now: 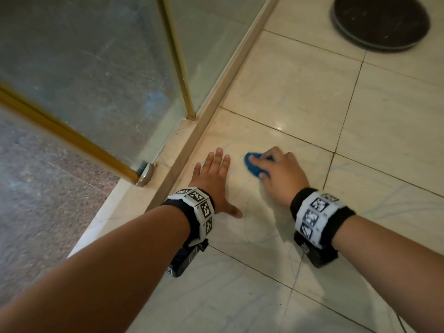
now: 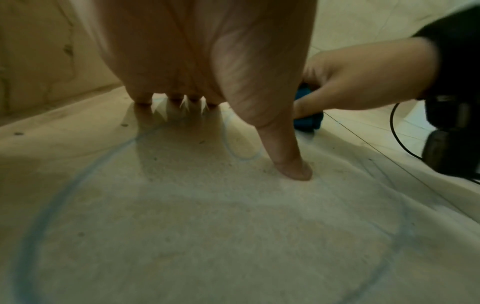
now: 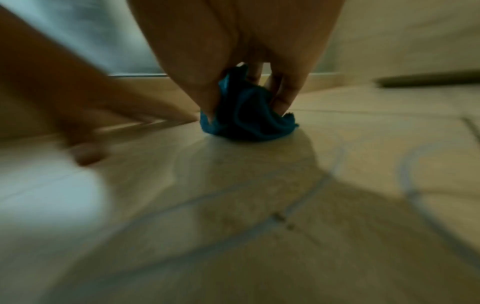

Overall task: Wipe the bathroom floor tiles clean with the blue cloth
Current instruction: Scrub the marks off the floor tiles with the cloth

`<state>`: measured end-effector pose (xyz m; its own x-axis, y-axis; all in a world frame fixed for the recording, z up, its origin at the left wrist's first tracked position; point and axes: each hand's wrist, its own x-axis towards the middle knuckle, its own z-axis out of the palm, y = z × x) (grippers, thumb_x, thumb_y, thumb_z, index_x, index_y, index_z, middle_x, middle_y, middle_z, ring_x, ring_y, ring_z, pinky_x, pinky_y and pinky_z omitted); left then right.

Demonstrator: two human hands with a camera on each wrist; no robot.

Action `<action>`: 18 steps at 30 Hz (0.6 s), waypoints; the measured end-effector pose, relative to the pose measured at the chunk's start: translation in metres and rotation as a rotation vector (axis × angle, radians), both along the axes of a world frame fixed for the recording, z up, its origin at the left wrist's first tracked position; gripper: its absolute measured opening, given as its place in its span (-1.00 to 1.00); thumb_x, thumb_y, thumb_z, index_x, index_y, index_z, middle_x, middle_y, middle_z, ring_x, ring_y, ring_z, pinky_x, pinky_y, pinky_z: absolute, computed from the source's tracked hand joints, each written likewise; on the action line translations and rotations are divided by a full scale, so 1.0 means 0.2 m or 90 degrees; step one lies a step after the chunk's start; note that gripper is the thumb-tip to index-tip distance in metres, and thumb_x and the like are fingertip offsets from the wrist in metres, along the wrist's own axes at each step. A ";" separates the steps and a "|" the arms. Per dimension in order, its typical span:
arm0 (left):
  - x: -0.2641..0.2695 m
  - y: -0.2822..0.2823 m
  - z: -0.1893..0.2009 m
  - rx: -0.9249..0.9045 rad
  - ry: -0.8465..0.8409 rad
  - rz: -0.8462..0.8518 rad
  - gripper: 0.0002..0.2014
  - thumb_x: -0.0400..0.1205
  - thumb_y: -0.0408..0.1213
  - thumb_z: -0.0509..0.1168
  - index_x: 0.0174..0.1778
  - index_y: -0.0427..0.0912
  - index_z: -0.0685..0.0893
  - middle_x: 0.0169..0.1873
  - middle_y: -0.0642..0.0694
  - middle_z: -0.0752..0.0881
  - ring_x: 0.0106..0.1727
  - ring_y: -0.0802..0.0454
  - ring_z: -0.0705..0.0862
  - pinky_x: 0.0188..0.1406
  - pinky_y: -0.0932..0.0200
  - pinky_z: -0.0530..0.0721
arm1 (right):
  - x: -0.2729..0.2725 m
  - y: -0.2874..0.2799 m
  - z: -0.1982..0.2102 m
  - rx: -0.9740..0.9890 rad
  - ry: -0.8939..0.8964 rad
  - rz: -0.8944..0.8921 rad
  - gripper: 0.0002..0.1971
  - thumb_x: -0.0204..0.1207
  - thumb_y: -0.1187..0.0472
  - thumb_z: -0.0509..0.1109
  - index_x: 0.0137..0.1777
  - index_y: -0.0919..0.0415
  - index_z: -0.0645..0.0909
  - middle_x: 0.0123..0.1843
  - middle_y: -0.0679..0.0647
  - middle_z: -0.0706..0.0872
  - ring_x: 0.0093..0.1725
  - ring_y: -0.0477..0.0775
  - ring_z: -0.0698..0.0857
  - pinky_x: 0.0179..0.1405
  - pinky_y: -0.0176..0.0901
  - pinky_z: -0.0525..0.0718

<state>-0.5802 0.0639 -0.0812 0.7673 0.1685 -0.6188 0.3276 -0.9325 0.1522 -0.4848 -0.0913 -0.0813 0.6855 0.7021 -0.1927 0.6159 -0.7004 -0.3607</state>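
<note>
The blue cloth (image 1: 253, 165) is bunched into a small wad on the cream floor tiles (image 1: 300, 97), a little way out from the raised marble curb (image 1: 192, 145) of the shower. The right hand (image 1: 278, 174) lies over the cloth with its fingers (image 3: 284, 96) curled down around it and clamped on the fabric; in the right wrist view the cloth bulges out beneath the palm and touches the tile. That view is blurred.

Between the cloth and the curb, the left hand (image 1: 213, 181) is planted flat on the same tile, fingers straight and slightly apart, thumb (image 2: 291, 164) splayed out and its tip pressed to the floor. The two hands are near each other but not touching.

Faint blue curved lines (image 2: 78, 181) run over the tiles around both hands. Each wrist carries a black band with square printed markers (image 1: 201, 207).

Above the curb stand a glass shower panel (image 1: 91, 68) and a brass-coloured frame (image 1: 177, 58). Far from the curb, across the tiles, a dark round disc (image 1: 380, 22) lies on the floor.
</note>
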 end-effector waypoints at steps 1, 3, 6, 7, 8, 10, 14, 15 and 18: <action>0.00 0.00 0.00 0.003 0.001 -0.003 0.40 0.27 0.41 0.44 0.63 -0.16 -0.45 0.61 -0.15 -0.50 0.65 -0.10 -0.42 0.65 -0.14 -0.25 | -0.06 0.00 0.02 -0.007 -0.014 0.093 -0.54 0.62 0.22 0.23 0.49 -0.13 0.41 0.35 0.01 0.41 0.21 0.17 0.39 0.19 -0.08 0.44; 0.00 0.00 0.00 0.009 -0.003 -0.007 0.40 0.28 0.41 0.43 0.63 -0.16 -0.44 0.61 -0.16 -0.49 0.65 -0.11 -0.41 0.64 -0.14 -0.24 | -0.08 -0.02 0.03 -0.011 -0.011 0.192 -0.54 0.61 0.18 0.25 0.47 -0.20 0.42 0.34 -0.04 0.42 0.18 0.13 0.41 0.12 -0.06 0.50; 0.00 0.00 0.00 -0.001 -0.005 0.000 0.41 0.26 0.40 0.47 0.64 -0.15 -0.43 0.62 -0.14 -0.48 0.66 -0.09 -0.41 0.64 -0.13 -0.25 | 0.11 -0.04 -0.01 0.011 0.012 0.042 -0.58 0.62 0.19 0.24 0.45 -0.18 0.45 0.32 -0.04 0.43 0.24 0.14 0.41 0.23 -0.04 0.48; 0.00 0.00 0.00 -0.001 -0.007 0.001 0.42 0.25 0.40 0.47 0.64 -0.14 -0.43 0.62 -0.13 -0.48 0.66 -0.09 -0.41 0.64 -0.13 -0.25 | 0.18 -0.05 -0.02 0.038 0.019 -0.066 -0.58 0.62 0.21 0.23 0.45 -0.14 0.47 0.32 -0.01 0.44 0.26 0.17 0.41 0.26 -0.07 0.45; 0.00 0.00 0.00 0.001 -0.009 0.001 0.42 0.24 0.40 0.47 0.64 -0.14 -0.43 0.62 -0.12 -0.48 0.66 -0.08 -0.41 0.63 -0.13 -0.25 | 0.21 -0.06 -0.02 0.055 0.028 -0.160 -0.58 0.63 0.23 0.22 0.45 -0.11 0.47 0.34 0.01 0.44 0.27 0.19 0.40 0.27 -0.10 0.42; 0.00 0.01 -0.01 -0.001 -0.012 0.001 0.42 0.24 0.41 0.47 0.64 -0.13 -0.43 0.62 -0.12 -0.48 0.66 -0.08 -0.41 0.63 -0.13 -0.26 | 0.15 -0.05 -0.03 0.021 0.019 -0.182 -0.54 0.63 0.28 0.17 0.50 -0.06 0.41 0.40 0.04 0.42 0.26 0.21 0.37 0.28 -0.14 0.34; 0.00 0.00 -0.01 0.007 -0.014 -0.003 0.41 0.26 0.42 0.45 0.64 -0.15 -0.43 0.62 -0.14 -0.48 0.66 -0.09 -0.41 0.65 -0.14 -0.24 | -0.09 0.00 -0.03 0.002 -0.072 0.189 -0.43 0.55 0.34 0.25 0.53 -0.10 0.36 0.40 0.04 0.46 0.15 0.22 0.43 0.11 -0.02 0.47; 0.00 0.00 -0.01 0.007 -0.013 -0.003 0.41 0.26 0.42 0.45 0.64 -0.14 -0.43 0.62 -0.14 -0.48 0.66 -0.09 -0.41 0.66 -0.14 -0.23 | -0.04 0.01 -0.03 0.005 -0.068 0.210 -0.44 0.56 0.32 0.25 0.52 -0.14 0.36 0.38 0.02 0.46 0.15 0.20 0.43 0.07 -0.03 0.49; 0.00 0.00 -0.01 0.003 -0.015 0.004 0.42 0.24 0.40 0.47 0.65 -0.13 -0.42 0.62 -0.12 -0.47 0.66 -0.08 -0.40 0.65 -0.14 -0.24 | 0.18 0.07 -0.02 -0.003 -0.003 -0.024 -0.51 0.62 0.30 0.18 0.49 -0.12 0.40 0.31 0.04 0.42 0.22 0.19 0.38 0.20 -0.02 0.49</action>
